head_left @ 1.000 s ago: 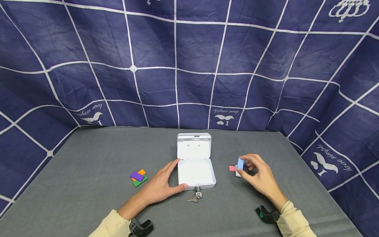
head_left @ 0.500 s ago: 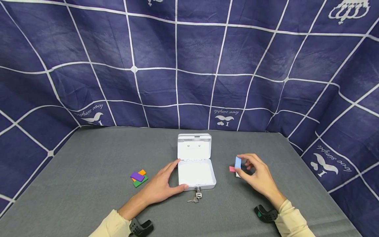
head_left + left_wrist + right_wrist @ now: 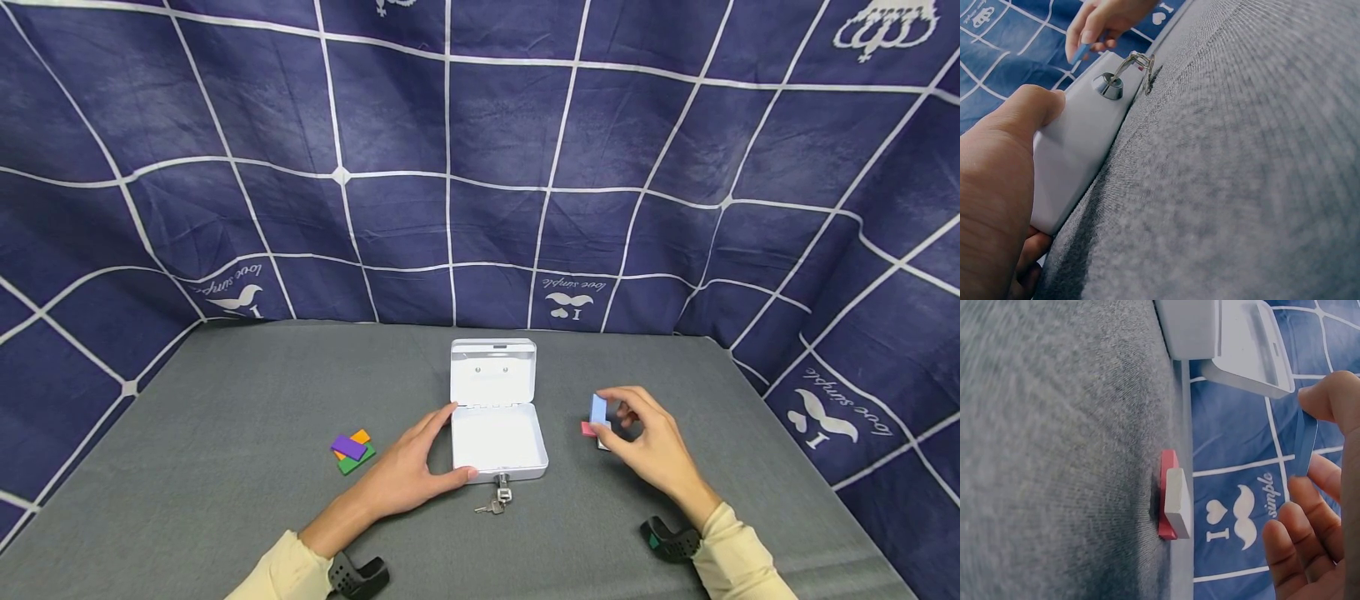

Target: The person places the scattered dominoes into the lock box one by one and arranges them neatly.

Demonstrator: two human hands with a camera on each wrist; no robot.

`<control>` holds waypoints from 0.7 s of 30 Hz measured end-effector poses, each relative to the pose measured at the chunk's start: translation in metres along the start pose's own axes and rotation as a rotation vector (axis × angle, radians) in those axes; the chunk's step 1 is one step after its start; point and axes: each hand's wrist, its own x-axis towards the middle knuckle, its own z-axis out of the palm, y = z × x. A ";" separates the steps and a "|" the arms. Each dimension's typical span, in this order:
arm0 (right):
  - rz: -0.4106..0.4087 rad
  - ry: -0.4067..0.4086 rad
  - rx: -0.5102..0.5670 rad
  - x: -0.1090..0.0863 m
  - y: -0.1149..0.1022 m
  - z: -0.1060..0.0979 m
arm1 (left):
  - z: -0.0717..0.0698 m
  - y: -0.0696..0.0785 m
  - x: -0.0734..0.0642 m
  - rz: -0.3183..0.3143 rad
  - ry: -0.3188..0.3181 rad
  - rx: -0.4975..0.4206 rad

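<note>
A white cash box (image 3: pixel 498 437) stands with its lid (image 3: pixel 492 371) raised, its bottom bare inside. My left hand (image 3: pixel 408 467) holds it by the left side, thumb at the front corner and a finger at the hinge end. Keys (image 3: pixel 495 504) hang from the lock on its front. To the right of the box, my right hand (image 3: pixel 652 437) pinches a light blue block (image 3: pixel 1305 444) between thumb and fingers. The blue block is up off the table, above a white block (image 3: pixel 1177 500) that lies on a pink block (image 3: pixel 1166 487).
Left of the box lie a purple block (image 3: pixel 349 447), an orange block (image 3: pixel 362 436) and a green block (image 3: pixel 357 461), overlapping in a pile. Everything rests on a grey cloth-covered table (image 3: pixel 262 400). A blue grid-patterned curtain (image 3: pixel 495 217) hangs behind it.
My right hand has moved slightly left with the light blue block, over the white and pink blocks. My left hand and the cash box have stayed in place.
</note>
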 end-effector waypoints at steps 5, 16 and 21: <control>-0.031 0.019 0.017 0.002 -0.004 0.001 | 0.000 0.000 0.000 -0.008 -0.004 -0.003; -0.035 0.021 0.039 0.007 -0.009 0.003 | 0.000 0.000 0.000 -0.006 0.000 0.001; -0.039 0.023 0.027 0.009 -0.011 0.004 | 0.000 0.000 0.000 -0.005 -0.001 0.000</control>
